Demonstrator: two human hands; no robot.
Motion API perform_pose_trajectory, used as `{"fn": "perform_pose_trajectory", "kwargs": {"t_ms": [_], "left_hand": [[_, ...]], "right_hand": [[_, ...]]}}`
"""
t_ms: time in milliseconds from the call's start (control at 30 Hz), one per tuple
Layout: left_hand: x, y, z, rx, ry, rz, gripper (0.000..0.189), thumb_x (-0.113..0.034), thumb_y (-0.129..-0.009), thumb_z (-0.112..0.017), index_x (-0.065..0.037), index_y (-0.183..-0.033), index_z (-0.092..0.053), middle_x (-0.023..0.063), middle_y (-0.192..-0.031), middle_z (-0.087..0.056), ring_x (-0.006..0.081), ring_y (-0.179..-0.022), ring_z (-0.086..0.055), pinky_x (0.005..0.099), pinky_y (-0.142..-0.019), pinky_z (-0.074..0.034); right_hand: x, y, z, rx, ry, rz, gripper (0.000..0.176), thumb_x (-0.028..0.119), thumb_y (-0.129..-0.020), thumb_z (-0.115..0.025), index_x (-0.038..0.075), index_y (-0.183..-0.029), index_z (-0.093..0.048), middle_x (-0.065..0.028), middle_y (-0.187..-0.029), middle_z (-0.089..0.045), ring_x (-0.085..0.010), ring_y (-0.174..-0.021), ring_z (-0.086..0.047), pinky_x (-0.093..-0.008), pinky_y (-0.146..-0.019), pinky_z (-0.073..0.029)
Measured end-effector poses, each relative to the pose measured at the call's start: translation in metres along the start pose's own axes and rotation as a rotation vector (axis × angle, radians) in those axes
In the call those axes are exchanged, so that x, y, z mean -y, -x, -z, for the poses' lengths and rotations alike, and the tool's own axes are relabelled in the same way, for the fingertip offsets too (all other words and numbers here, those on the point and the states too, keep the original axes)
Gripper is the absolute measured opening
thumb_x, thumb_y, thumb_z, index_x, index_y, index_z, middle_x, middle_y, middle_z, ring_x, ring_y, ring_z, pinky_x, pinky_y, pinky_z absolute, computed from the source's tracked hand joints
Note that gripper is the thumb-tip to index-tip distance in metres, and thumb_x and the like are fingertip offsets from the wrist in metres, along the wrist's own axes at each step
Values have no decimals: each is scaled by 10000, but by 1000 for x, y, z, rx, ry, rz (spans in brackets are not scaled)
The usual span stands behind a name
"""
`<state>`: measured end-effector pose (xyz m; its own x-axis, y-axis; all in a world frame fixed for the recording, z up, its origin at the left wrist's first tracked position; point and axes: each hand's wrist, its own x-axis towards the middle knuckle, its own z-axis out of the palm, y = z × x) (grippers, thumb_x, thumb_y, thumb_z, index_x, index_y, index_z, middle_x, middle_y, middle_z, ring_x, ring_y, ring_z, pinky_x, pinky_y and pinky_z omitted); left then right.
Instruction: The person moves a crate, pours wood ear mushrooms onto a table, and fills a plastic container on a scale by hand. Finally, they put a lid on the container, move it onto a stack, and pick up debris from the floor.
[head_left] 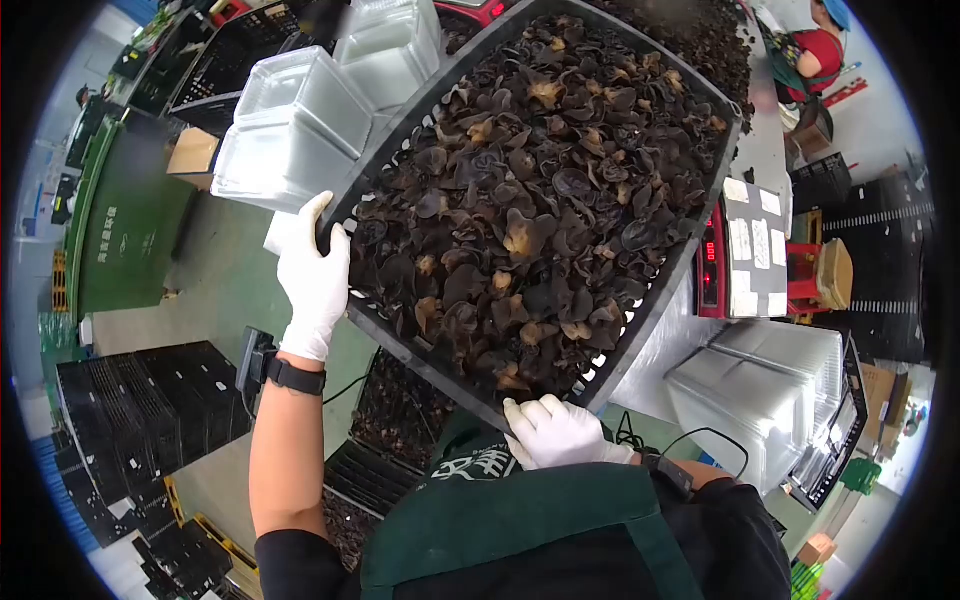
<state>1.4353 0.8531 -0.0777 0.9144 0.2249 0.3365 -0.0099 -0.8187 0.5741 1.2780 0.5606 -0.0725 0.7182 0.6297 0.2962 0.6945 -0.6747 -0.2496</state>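
A large black plastic crate (425,370) full of dark brown wood ear mushrooms (540,180) is held up in front of me, tilted and turned at an angle. My left hand (313,280), in a white glove, grips the crate's left corner with the thumb over the rim. At the near edge my right hand (560,432), also gloved in white, is closed on the rim with its fingers curled over it. Beneath the crate shows part of a metal table (650,365).
Stacked clear plastic trays stand at the upper left (290,130) and lower right (760,390). A red digital scale (712,265) sits right of the crate. Black crates (150,420) are stacked at left, near a green bin (135,220). Another person (815,55) is at upper right.
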Motion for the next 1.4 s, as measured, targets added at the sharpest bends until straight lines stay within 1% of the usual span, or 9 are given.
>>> {"fn": "perform_pose_trajectory", "kwargs": {"t_ms": [300, 567, 600, 700, 733, 900, 1167, 1300, 1400], "left_hand": [[7, 1, -2, 8, -47, 17, 378, -124, -841, -618, -142, -1219, -612, 112, -1091, -641, 288, -1056, -581, 384, -942, -448], [14, -1, -3, -16, 4, -43, 352, -112, -839, -610, -105, -1190, -642, 141, -1066, -678, 313, -1004, -622, 385, -904, -471], [15, -1, -2, -2, -2, -84, 383, -100, -871, -557, -73, -1252, -588, 147, -1143, -670, 239, -1048, -653, 326, -922, -477], [13, 0, -1, 20, 117, -76, 380, -98, -868, -553, -62, -1245, -586, 153, -1121, -674, 244, -1023, -656, 331, -910, -480], [15, -1, -3, 36, 158, -71, 387, -93, -858, -556, -25, -1238, -577, 187, -1109, -665, 313, -1025, -643, 364, -929, -479], [9, 1, 4, 24, 100, -99, 375, -136, -866, -559, -33, -1226, -584, 203, -1121, -655, 339, -1042, -631, 390, -925, -480], [17, -2, 0, -7, 39, -139, 385, -188, -858, -545, -54, -1215, -605, 188, -1134, -659, 349, -1051, -622, 417, -927, -474], [17, 0, 0, -11, 22, -119, 378, -187, -839, -545, -68, -1190, -622, 167, -1099, -673, 336, -1026, -629, 414, -908, -483], [19, -2, -5, -43, -8, -114, 370, -187, -836, -542, -76, -1177, -629, 158, -1085, -676, 331, -1017, -632, 415, -901, -486]], "right_hand": [[-2, 1, 2, 59, -29, 17, 410, 299, -735, -708, 33, -1046, -679, 5, -764, -533, -133, -651, -537, -252, -464, -474], [12, 5, 1, 93, -144, -147, 388, 256, -796, -669, 8, -1085, -599, -67, -865, -538, -224, -806, -559, -345, -658, -473], [15, 4, 1, 89, -151, -172, 363, 232, -787, -674, 15, -1067, -595, -74, -858, -535, -231, -810, -554, -351, -679, -453], [22, 3, 2, 46, -103, -222, 314, 199, -755, -690, 45, -1016, -606, -63, -847, -533, -228, -811, -552, -346, -676, -445], [24, 3, 1, 20, -78, -235, 301, 197, -743, -693, 60, -998, -611, -56, -846, -535, -228, -810, -551, -349, -679, -444], [30, 5, -4, -16, -27, -278, 300, 192, -738, -693, 76, -1004, -618, -59, -847, -547, -237, -807, -545, -366, -693, -439], [31, -5, 5, -63, -185, -336, 304, 357, -836, -693, 65, -909, -653, -87, -804, -573, -274, -771, -578, -395, -683, -476], [29, -77, 16, -244, -145, -107, 161, 229, -874, -625, 69, -886, -638, -88, -815, -586, -286, -794, -594, -379, -696, -497], [14, -139, -12, -173, -157, -9, 100, 163, -846, -613, 88, -902, -648, -97, -852, -618, -295, -833, -612, -395, -725, -504]]}}
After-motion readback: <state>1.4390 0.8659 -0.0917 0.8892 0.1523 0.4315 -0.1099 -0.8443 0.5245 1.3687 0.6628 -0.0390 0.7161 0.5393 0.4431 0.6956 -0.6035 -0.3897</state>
